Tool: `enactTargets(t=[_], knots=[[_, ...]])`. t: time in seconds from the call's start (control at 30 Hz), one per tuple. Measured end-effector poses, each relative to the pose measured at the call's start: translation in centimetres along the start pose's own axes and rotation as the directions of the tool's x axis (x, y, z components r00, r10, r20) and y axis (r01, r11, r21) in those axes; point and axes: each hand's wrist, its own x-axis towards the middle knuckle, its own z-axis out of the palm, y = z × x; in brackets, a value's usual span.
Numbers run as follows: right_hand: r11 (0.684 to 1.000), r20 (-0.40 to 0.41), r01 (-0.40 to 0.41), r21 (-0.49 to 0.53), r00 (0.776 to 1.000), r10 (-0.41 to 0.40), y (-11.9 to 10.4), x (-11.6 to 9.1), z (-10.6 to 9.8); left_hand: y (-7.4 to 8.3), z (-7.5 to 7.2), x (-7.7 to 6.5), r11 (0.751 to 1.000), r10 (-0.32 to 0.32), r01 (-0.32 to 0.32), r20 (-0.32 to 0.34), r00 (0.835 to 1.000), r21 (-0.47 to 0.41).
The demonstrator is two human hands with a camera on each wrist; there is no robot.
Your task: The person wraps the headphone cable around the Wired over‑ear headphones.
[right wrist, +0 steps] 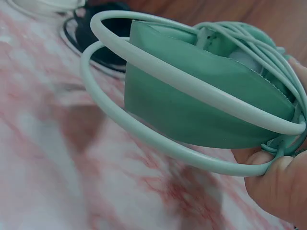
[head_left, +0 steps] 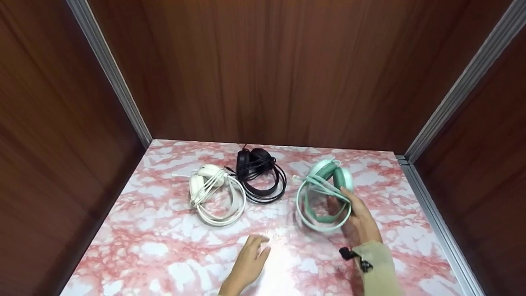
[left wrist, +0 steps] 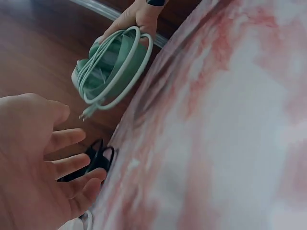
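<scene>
My right hand (head_left: 363, 220) grips green headphones (head_left: 324, 219) by the side of their band, its thumb over the bundled cable. In the left wrist view the green headphones (left wrist: 115, 79) hang above the tabletop, their plug dangling. Under the band, in the right wrist view, a shadow falls on the table. My left hand (head_left: 249, 260) hovers near the front middle with loosely bent fingers and nothing in it. White headphones (head_left: 237, 201) lie at the left, wrapped in their own cable. Black headphones (head_left: 267, 191) lie just behind them, also with a coiled cable.
The tabletop (head_left: 164, 250) has a red-and-white marbled pattern. Brown wood-grain panels (head_left: 263, 74) enclose it at the back and both sides. Metal rails (head_left: 441, 242) run along the corners and the right edge.
</scene>
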Motion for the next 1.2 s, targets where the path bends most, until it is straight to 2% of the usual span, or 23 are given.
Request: enactTargets(t=[0.1, 0.23, 0.3, 0.43, 0.53, 0.67, 0.73, 0.8, 0.87, 0.9, 1.0, 1.07, 1.13, 1.2], knots=[[0.999, -0.018, -0.032, 0.008, 0.999, 0.032, -0.5, 1.3, -0.8, -0.9, -0.5, -1.2, 0.997, -0.059, 0.062, 0.059, 0.997, -0.047], [0.995, -0.094, -0.093, 0.022, 0.991, 0.095, -0.7, 2.7, -1.9, -1.5, -0.8, -2.1, 0.993, -0.083, 0.088, 0.076, 0.994, -0.072], [0.994, -0.137, -0.113, -0.004, 0.984, 0.111, -0.7, 3.4, -2.3, -1.6, -0.9, -2.3, 0.993, -0.077, 0.083, 0.080, 0.994, -0.078], [0.990, -0.150, -0.140, -0.020, 0.979, 0.135, -0.9, 4.3, -2.8, -1.8, -1.0, -2.5, 0.994, -0.078, 0.084, 0.086, 0.993, -0.069], [0.988, -0.117, -0.148, -0.032, 0.983, 0.144, -1.2, 4.8, -3.0, -1.7, -1.0, -2.4, 0.994, -0.089, 0.095, 0.101, 0.991, -0.058], [0.980, -0.119, -0.130, -0.152, 0.986, 0.112, -1.5, 5.1, -2.7, -1.4, -1.1, -2.2, 0.993, -0.105, 0.111, 0.125, 0.987, -0.048], [0.960, -0.177, -0.110, -0.260, 0.982, 0.064, -1.5, 5.1, -2.4, -1.4, -1.1, -2.3, 0.992, -0.111, 0.119, 0.131, 0.985, -0.049], [0.913, -0.250, -0.089, -0.399, 0.968, -0.014, -1.4, 4.9, -2.1, -1.5, -1.0, -2.5, 0.990, -0.111, 0.122, 0.144, 0.983, -0.065], [0.837, -0.319, -0.086, -0.541, 0.941, -0.110, -1.3, 4.7, -1.8, -1.6, -0.8, -2.7, 0.989, -0.107, 0.122, 0.154, 0.982, -0.086], [0.791, -0.344, -0.094, -0.604, 0.927, -0.152, -1.2, 4.5, -1.7, -1.7, -0.8, -2.8, 0.988, -0.105, 0.121, 0.159, 0.982, -0.094], [0.628, -0.359, -0.109, -0.771, 0.888, -0.286, -0.9, 4.2, -1.7, -1.8, -0.7, -3.0, 0.988, -0.094, 0.113, 0.169, 0.981, -0.108], [0.554, -0.356, -0.117, -0.824, 0.868, -0.346, -0.8, 4.1, -1.8, -1.9, -0.8, -3.1, 0.988, -0.089, 0.109, 0.168, 0.982, -0.112], [0.486, -0.347, -0.124, -0.865, 0.847, -0.402, -0.7, 4.0, -1.8, -2.0, -0.8, -3.1, 0.988, -0.083, 0.104, 0.167, 0.982, -0.118], [0.460, -0.342, -0.125, -0.879, 0.837, -0.427, -0.7, 4.0, -1.8, -2.0, -0.8, -3.2, 0.986, -0.084, 0.106, 0.168, 0.982, -0.126]])
